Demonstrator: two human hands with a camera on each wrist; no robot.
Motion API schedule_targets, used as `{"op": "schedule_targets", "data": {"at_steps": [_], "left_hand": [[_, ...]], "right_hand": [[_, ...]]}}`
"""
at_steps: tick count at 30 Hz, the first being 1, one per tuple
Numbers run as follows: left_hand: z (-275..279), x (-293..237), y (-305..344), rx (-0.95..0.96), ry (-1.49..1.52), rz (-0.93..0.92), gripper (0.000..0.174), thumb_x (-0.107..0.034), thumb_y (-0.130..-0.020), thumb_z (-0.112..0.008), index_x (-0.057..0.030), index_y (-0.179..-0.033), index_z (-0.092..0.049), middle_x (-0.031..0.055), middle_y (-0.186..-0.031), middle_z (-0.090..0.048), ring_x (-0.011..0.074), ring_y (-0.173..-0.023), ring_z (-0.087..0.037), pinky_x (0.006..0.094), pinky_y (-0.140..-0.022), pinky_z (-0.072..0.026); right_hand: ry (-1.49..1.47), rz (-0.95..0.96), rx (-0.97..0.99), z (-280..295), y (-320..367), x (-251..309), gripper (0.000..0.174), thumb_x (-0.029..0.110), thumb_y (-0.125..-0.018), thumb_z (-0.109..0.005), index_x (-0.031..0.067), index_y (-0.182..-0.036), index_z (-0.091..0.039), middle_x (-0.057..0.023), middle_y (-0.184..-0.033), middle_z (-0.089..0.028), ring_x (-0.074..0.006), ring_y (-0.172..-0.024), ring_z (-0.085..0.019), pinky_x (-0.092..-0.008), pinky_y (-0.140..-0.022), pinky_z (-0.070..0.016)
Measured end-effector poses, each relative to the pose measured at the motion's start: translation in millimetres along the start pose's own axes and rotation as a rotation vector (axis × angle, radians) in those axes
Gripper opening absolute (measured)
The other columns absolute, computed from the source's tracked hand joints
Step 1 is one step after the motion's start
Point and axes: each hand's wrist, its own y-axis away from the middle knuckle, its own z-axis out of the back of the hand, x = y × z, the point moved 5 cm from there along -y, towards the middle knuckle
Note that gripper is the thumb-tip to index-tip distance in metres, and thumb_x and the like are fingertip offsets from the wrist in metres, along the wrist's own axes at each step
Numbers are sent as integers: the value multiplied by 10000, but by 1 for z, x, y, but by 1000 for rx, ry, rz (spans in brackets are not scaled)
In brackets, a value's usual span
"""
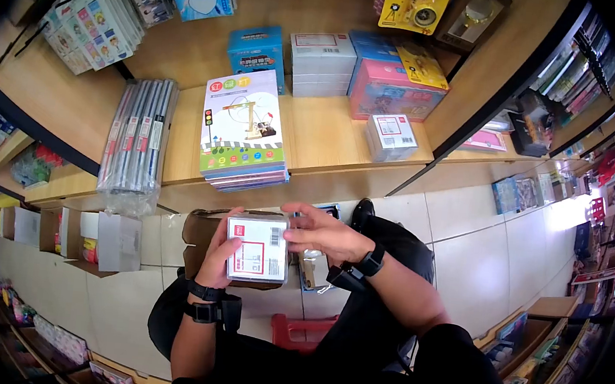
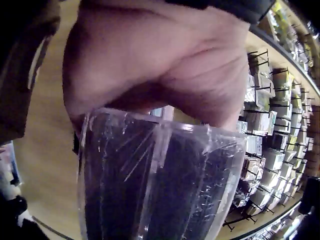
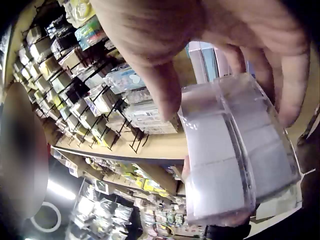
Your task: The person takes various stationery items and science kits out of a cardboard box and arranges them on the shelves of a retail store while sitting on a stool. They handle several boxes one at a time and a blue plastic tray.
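Observation:
In front of the body, both hands hold a clear-wrapped box (image 1: 261,250) with a white and red label facing up. My left hand (image 1: 218,257) grips its left side, the thumb lying over the label's edge. At its right end, my right hand (image 1: 333,237) has the thumb and fingers spread around the edges. The left wrist view shows the wrapped box (image 2: 187,185) dark under creased clear film. Seen from the right wrist, the box (image 3: 215,160) has pale sides between thumb and fingers. Below it, an open cardboard carton (image 1: 200,233) is partly hidden.
Ahead, a wooden shelf (image 1: 317,130) holds a stack of booklets (image 1: 244,123), wrapped cases (image 1: 135,135), white boxes (image 1: 322,64) and a small wrapped box (image 1: 391,137). Opened cartons (image 1: 117,244) stand on the floor at left. A red stool (image 1: 298,332) is between the legs.

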Motion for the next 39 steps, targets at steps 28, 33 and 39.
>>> {"op": "schedule_targets", "data": {"at_steps": [28,33,39], "left_hand": [[-199,53,-179,36,-829,-545,749,-120,-726,-721,56,-1318,-297,182,-1227,-450,232,-1069,-506,349,-904,-424],[-208,68,-216,103,-740,-505,537,-96,-756,-690,71,-1205,-446,150,-1066,-584,208,-955,-573,319,-857,-447],[-204,80,-235,107,-837,-462,407,-94,-778,-664,52,-1130,-521,144,-1025,-613,181,-940,-584,297,-853,-448]], "right_hand": [[-439,480,-503,178,78,119,413,233,-803,-667,-13,-1092,-504,-84,-1007,-591,-158,-830,-599,-275,-743,-507],[-419,447,-693,216,73,111,391,280,-763,-702,-2,-990,-556,-49,-872,-577,-118,-743,-557,-227,-695,-460],[-83,426,-848,229,78,117,540,406,-743,-695,-60,-997,-597,-60,-875,-592,-101,-853,-503,-222,-796,-355]]}}
